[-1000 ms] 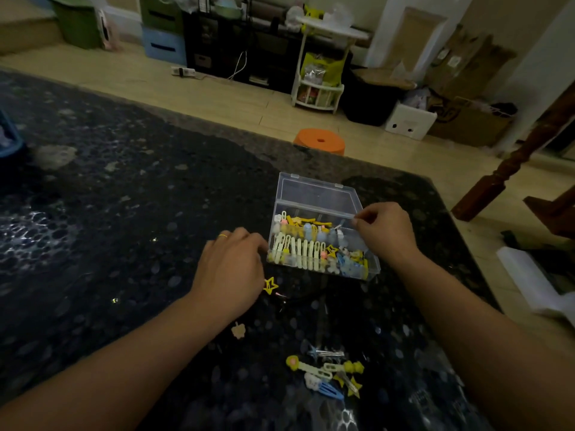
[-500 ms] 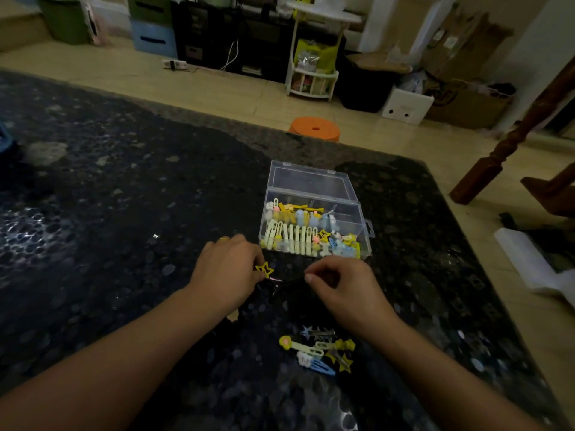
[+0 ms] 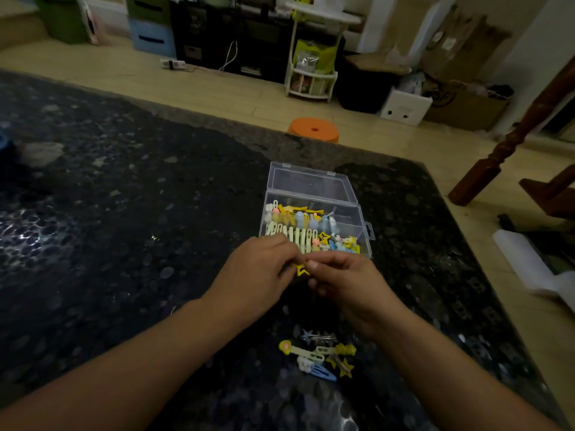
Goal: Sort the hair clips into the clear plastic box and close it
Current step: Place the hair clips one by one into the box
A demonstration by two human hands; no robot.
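Head view, single frame, dim light.

Tabletop: dark, speckled and glossy; it carries every item listed below.

Clear plastic box: set on the tabletop just beyond the hands, lid swung open and laid back on the far side. Both rows of compartments are seen to be filled with sorted clips, mostly pale yellow, with blue, pink and white pieces among them. A small hanging tab is seen at the box's right end.

Yellow star clip: held above the tabletop between the two hands, just in front of the box's near wall.

Left hand: fingers curled, its grip closed on the left side of the star clip; a ring is faintly seen on one finger.

Right hand: thumb and forefinger brought together in a pinching grip on the right side of the same clip, the other fingers curled beneath.

Loose clips: a small heap lying on the tabletop near the person, between the forearms, well apart from the box. Included are a pale clip with a round pink end, yellow stars, a blue snap clip and a grey star.

Orange stool: standing on the floor past the tabletop's far edge.
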